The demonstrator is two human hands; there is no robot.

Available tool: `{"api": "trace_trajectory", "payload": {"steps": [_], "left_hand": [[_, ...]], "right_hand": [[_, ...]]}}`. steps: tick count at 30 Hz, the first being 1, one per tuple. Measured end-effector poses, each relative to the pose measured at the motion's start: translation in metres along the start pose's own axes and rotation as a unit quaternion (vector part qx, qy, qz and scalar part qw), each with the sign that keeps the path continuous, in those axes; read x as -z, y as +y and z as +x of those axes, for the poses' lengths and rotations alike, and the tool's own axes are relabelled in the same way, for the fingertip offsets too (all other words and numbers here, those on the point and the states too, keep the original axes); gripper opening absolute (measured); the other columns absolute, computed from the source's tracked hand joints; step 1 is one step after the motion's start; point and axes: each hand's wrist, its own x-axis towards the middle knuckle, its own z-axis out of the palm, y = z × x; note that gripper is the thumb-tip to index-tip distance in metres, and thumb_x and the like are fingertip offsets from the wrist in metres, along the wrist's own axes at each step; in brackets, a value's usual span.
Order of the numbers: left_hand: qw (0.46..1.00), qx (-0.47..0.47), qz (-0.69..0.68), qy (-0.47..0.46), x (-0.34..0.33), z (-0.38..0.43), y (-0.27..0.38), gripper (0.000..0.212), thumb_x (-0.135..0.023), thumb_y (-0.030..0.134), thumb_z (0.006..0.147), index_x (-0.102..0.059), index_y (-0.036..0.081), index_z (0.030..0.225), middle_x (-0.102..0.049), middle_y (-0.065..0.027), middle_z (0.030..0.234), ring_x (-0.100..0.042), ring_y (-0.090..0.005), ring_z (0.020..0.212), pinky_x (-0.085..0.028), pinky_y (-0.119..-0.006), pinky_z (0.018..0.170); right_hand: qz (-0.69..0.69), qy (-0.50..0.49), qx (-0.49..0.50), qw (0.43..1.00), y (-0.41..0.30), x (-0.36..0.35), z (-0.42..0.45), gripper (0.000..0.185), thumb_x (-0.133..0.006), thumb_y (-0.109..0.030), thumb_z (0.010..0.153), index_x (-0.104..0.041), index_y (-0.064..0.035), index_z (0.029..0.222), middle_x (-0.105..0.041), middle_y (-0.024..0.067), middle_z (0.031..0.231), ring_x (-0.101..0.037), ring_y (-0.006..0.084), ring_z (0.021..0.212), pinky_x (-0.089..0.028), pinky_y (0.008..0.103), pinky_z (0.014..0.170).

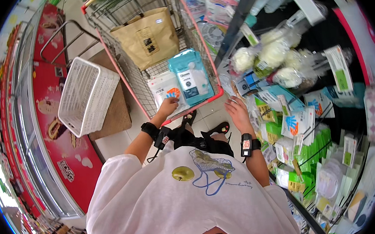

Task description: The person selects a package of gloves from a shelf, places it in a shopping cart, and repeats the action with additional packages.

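Observation:
My left hand (169,107), its fingers curled, reaches over the near rim of a shopping cart (217,96). It is at the lower part of a white packet of gloves (163,87) with an orange and blue hand picture. Whether the fingers grip the packet cannot be made out. Beside it in the cart lies a teal packet of gloves (195,78), and behind both stands a tan shopping bag (148,37) with dark printing. My right hand (237,109) is outside the cart near the display rack, fingers apart and nothing seen in them.
To the right, a rack holds hanging white glove packets (295,123), green packs (314,153), bagged white scrubbing balls (274,49) and price tags (339,68). On the left, a white plastic basket (85,98) rests on a brown box (116,112) beside a red chest freezer (60,140).

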Motion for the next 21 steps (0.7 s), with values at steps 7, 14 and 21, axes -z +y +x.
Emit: {"api": "trace_trajectory", "payload": {"steps": [7, 14, 21], "left_hand": [[0.986, 0.124, -0.070, 0.084, 0.050, -0.015, -0.033, 0.047, -0.052, 0.016, 0.072, -0.043, 0.002, 0.116, -0.051, -0.0123, 0.106, -0.049, -0.0220, 0.091, -0.042, -0.033, 0.074], [0.977, 0.155, -0.121, 0.078, 0.051, 0.016, -0.053, 0.056, -0.053, 0.017, 0.072, -0.036, -0.003, 0.121, -0.042, -0.0195, 0.118, -0.041, -0.0273, 0.109, -0.034, -0.032, 0.089], [0.979, 0.153, -0.100, 0.088, 0.039, 0.055, -0.093, 0.053, -0.052, 0.017, 0.069, -0.040, -0.007, 0.114, -0.041, -0.0235, 0.117, -0.041, -0.0304, 0.108, -0.034, -0.032, 0.089]], "right_hand": [[-0.105, -0.086, -0.052, 0.989, 0.036, -0.083, 0.045, 0.027, -0.049, -0.009, 0.080, -0.046, -0.0037, 0.107, -0.052, 0.0094, 0.101, -0.052, 0.0202, 0.092, -0.040, 0.0304, 0.081], [-0.252, -0.128, -0.150, 0.947, 0.095, -0.120, 0.087, 0.032, -0.050, -0.012, 0.080, -0.044, -0.0049, 0.111, -0.050, 0.0076, 0.109, -0.046, 0.0175, 0.101, -0.037, 0.0304, 0.084], [-0.335, -0.144, -0.187, 0.912, 0.129, -0.138, 0.103, 0.034, -0.050, -0.015, 0.080, -0.045, -0.0057, 0.112, -0.049, 0.0053, 0.111, -0.045, 0.0152, 0.101, -0.035, 0.0299, 0.083]]}}
